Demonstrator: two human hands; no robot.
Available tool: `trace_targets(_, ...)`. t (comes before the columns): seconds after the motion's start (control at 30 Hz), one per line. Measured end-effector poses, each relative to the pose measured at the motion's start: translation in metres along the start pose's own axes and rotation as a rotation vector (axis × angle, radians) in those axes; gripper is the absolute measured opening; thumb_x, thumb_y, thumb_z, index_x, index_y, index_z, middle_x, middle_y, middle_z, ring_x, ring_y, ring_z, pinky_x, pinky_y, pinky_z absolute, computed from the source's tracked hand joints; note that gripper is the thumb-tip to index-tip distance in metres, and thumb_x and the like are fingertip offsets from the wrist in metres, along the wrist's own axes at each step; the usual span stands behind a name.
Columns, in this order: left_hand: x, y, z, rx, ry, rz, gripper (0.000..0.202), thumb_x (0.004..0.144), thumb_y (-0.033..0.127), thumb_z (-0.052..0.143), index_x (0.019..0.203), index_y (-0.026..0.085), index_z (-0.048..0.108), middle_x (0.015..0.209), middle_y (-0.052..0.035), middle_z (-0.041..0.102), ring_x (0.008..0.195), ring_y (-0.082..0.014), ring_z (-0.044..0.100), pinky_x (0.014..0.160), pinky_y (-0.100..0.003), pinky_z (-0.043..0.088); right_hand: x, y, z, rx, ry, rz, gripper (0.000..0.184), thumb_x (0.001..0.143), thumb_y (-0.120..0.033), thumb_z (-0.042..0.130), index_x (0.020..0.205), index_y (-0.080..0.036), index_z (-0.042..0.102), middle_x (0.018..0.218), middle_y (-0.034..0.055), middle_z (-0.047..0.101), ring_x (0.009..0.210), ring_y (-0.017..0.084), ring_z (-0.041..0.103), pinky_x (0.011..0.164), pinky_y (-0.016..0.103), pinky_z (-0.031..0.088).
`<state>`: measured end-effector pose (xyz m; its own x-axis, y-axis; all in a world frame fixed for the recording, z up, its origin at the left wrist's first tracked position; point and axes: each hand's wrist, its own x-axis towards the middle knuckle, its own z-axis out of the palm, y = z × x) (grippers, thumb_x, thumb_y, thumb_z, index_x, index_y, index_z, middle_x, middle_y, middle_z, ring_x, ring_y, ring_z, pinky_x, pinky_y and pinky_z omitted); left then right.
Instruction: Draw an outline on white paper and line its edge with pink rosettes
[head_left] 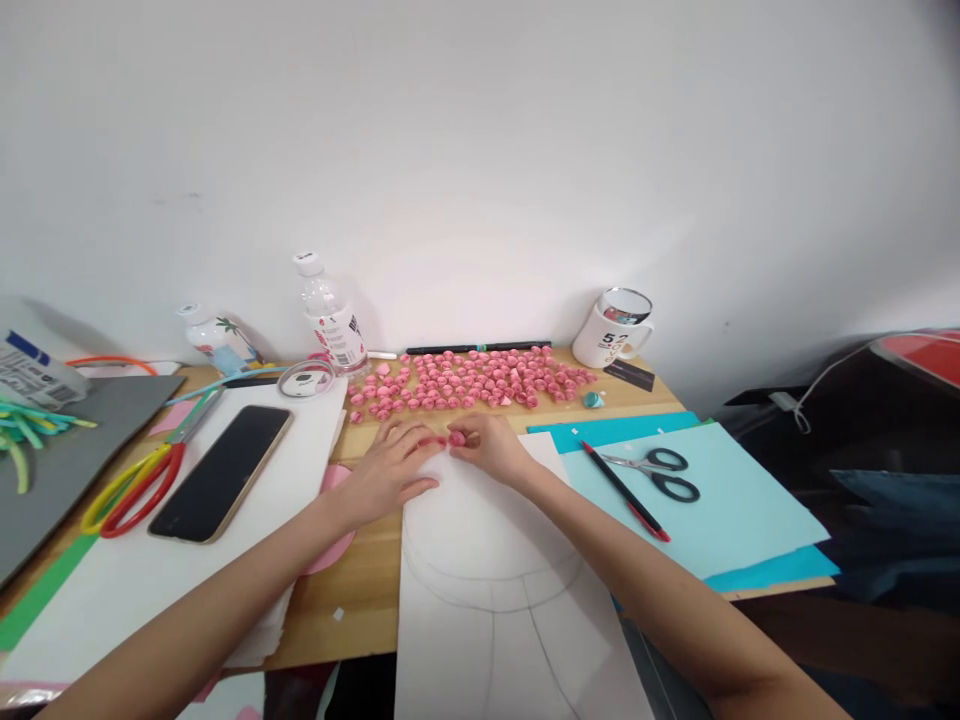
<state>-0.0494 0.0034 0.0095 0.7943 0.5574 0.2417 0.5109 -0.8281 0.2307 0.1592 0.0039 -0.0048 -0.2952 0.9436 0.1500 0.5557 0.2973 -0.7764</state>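
Note:
My right hand (487, 448) pinches a small pink paper roll (457, 438) between thumb and fingertips, over the upper part of a white sheet of paper (480, 540). The sheet carries a pencil drawing of curved lines. From the left, my left hand (394, 465) reaches in with its fingers stretched and its thumb apart, resting at the sheet's edge. Its fingertips come close to the roll; a pinkish patch shows there that I cannot make out. Just beyond both hands lies a spread of many pink paper rolls (480, 380).
Left: a phone (221, 475), red-and-yellow scissors (146, 485), a tape roll (306, 379), and a plastic bottle (334, 320). Right: a black-and-red pen (624, 490), black-handled scissors (667, 474), light-blue paper (742, 490), a small teal roll (592, 400), and a white mug (604, 335). A wall stands behind.

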Motion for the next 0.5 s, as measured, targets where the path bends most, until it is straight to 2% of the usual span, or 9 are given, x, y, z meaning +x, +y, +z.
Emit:
trace_targets(0.1, 0.001, 0.007, -0.001, 0.108, -0.038, 0.001, 0.032, 0.085, 0.034, 0.057, 0.116, 0.027, 0.06, 0.127, -0.0107, 0.052, 0.124, -0.0311, 0.038, 0.103, -0.056, 0.025, -0.001, -0.004, 0.001, -0.023, 0.056, -0.003, 0.02, 0.068, -0.008, 0.057, 0.052, -0.017, 0.05, 0.057, -0.0027, 0.049, 0.059, 0.011, 0.047, 0.059, 0.022, 0.039)
trace_targets(0.2, 0.003, 0.011, -0.003, 0.142, -0.04, 0.015, 0.027, 0.084, 0.035, 0.058, 0.108, 0.027, 0.065, 0.131, -0.0111, 0.049, 0.129, -0.0338, 0.032, 0.105, -0.062, 0.017, -0.001, -0.002, 0.005, -0.005, 0.113, 0.017, 0.017, 0.071, -0.009, 0.056, 0.057, -0.017, 0.056, 0.059, -0.0013, 0.055, 0.06, 0.012, 0.051, 0.061, 0.023, 0.042)
trace_targets(0.4, 0.002, 0.011, -0.004, 0.175, -0.055, 0.04, 0.029, 0.085, 0.039, 0.056, 0.108, 0.025, 0.066, 0.132, -0.0111, 0.048, 0.133, -0.0346, 0.028, 0.107, -0.065, 0.01, -0.003, 0.002, 0.01, 0.09, 0.201, 0.057, 0.011, 0.077, -0.015, 0.056, 0.075, -0.016, 0.067, 0.071, 0.0022, 0.067, 0.065, 0.014, 0.06, 0.064, 0.026, 0.051)
trace_targets(0.5, 0.001, 0.01, -0.003, 0.187, -0.045, 0.047, 0.03, 0.085, 0.039, 0.056, 0.111, 0.026, 0.065, 0.134, -0.0109, 0.045, 0.135, -0.0348, 0.025, 0.108, -0.065, 0.012, -0.007, 0.001, 0.009, 0.196, 0.224, 0.061, 0.013, 0.078, -0.022, 0.059, 0.084, -0.015, 0.069, 0.078, 0.0032, 0.07, 0.069, 0.014, 0.064, 0.068, 0.028, 0.056)
